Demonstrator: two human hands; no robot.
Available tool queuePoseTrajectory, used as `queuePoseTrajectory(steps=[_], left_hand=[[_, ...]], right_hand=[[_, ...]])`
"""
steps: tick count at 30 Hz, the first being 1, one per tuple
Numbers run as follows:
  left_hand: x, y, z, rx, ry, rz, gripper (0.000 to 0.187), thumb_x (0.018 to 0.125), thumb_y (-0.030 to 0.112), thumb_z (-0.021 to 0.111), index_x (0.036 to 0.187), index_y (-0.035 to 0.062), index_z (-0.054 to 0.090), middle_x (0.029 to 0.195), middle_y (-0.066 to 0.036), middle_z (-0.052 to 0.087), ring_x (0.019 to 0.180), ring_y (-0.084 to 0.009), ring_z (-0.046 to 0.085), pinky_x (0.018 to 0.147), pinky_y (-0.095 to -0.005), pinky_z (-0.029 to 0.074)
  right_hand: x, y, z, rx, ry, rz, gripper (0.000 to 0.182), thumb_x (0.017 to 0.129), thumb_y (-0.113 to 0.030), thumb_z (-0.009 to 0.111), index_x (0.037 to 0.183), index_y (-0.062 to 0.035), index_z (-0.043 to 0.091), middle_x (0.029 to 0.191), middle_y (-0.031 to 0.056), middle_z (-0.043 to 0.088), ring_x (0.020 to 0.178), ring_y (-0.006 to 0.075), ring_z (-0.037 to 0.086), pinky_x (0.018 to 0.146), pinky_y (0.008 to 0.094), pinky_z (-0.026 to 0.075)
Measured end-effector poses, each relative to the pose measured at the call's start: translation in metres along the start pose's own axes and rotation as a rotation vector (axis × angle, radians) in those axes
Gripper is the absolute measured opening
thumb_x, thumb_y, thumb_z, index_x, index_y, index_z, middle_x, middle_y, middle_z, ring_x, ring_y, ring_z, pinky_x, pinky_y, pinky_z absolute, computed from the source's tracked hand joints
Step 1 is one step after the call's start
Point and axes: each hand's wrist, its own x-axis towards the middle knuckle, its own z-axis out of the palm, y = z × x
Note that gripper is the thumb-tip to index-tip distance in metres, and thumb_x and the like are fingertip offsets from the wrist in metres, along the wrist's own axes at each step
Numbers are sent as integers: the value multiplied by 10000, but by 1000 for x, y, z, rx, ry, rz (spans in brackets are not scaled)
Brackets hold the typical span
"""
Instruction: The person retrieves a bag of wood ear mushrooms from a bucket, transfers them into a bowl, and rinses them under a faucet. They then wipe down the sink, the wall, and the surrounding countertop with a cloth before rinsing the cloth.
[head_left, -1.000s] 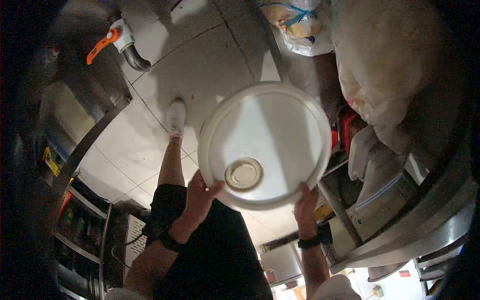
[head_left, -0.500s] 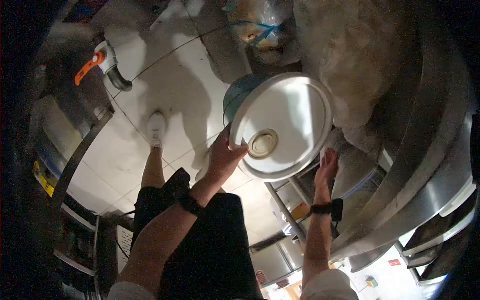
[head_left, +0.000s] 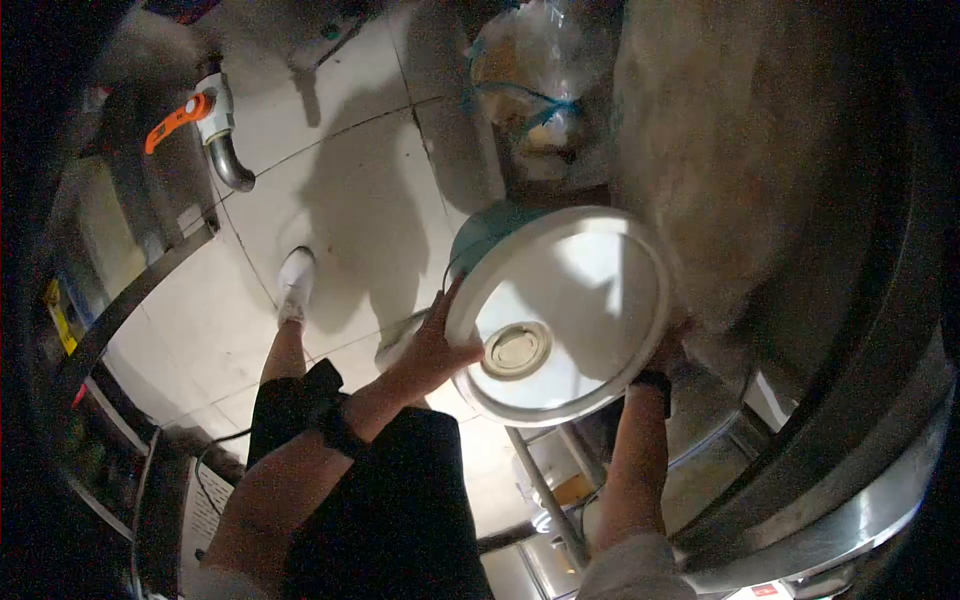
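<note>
Both hands grip the white lid (head_left: 570, 310) at centre frame: left hand (head_left: 435, 345) fingers clasp its left rim, right hand (head_left: 668, 350) its right edge; open tiled floor (head_left: 340, 200) lies upper left.

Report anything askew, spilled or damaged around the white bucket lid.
Nothing looks spilled or broken. The round white plastic lid is held tilted between the left hand and right hand, over a blue bucket. The floor tiles look dry.
</note>
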Motion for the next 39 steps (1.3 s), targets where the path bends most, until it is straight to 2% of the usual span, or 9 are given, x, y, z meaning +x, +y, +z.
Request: queuePoseTrajectory(steps=[4, 10, 15, 17, 22, 24, 26, 32, 39], left_hand=[[6, -15, 7, 186, 48, 49, 884, 717, 154, 620, 1398, 102, 58, 1313, -282, 271, 1204, -382, 323, 1003, -418, 270], [-5, 10, 21, 181, 112, -33, 852, 718, 132, 626, 1388, 78, 102, 1124, -192, 473, 965, -272, 516, 888, -373, 393], [-9, -7, 6, 244, 79, -62, 583, 734, 155, 645, 1209, -2, 345, 854, -91, 553, 803, -173, 547, 719, -301, 464], [-15, -4, 5, 295, 112, 19, 490, 738, 161, 637, 1132, -11, 402, 798, -76, 549, 742, -161, 547, 687, -302, 465], [-21, -8, 6, 320, 73, -59, 581, 752, 155, 610, 1243, -2, 340, 806, -85, 543, 723, -170, 532, 693, -308, 464], [-21, -4, 30, 251, 217, 121, 724, 759, 149, 594, 1353, 23, 199, 853, -135, 557, 755, -196, 542, 725, -314, 468], [-17, 14, 48, 416, 253, 14, 813, 759, 153, 579, 1395, 115, 74, 1056, -258, 546, 936, -310, 579, 832, -352, 455], [15, -4, 92, 296, 316, 136, 913, 713, 169, 626, 1397, 196, 21, 1113, -266, 527, 1013, -375, 537, 873, -397, 442], [29, 2, 142, 174, 418, -34, 881, 728, 203, 618, 1396, 230, 44, 1016, -252, 576, 911, -402, 573, 827, -446, 460]], right_hand=[[-22, -19, 1, -231, 111, -206, 690, 772, -548, 514, 1254, -72, 383, 1302, 121, 371, 1171, 280, 355, 994, 407, 279], [-127, -21, 116, -1766, 243, -850, 527, 705, -408, 674, 1046, -24, 553, 1101, 128, 559, 979, 243, 537, 872, 371, 423], [-108, -27, 101, -1692, 533, -1195, 417, 647, -310, 751, 912, -17, 619, 931, 107, 643, 826, 235, 611, 780, 354, 484], [-124, -42, 111, -2265, 410, -1260, 518, 580, -353, 791, 937, -21, 614, 941, 97, 642, 825, 226, 617, 770, 361, 485], [-144, -51, 108, -1928, 689, -1207, 480, 597, -304, 775, 960, -36, 611, 957, 104, 634, 841, 232, 615, 785, 362, 476], [-151, -56, 106, -1766, 780, -1164, 490, 601, -292, 771, 981, -37, 594, 968, 109, 626, 841, 244, 612, 781, 369, 475], [-159, -68, 99, -1595, 832, -1012, 528, 603, -292, 770, 1013, -32, 563, 981, 116, 614, 833, 265, 607, 764, 381, 479], [-164, -134, 82, -915, 967, -478, 647, 606, -293, 768, 1109, -17, 469, 1022, 135, 578, 809, 327, 593, 714, 420, 491], [-189, -46, 117, -2371, 581, -606, 203, 832, -185, 522, 885, 12, 525, 868, 87, 566, 807, 171, 559, 632, 324, 491]])
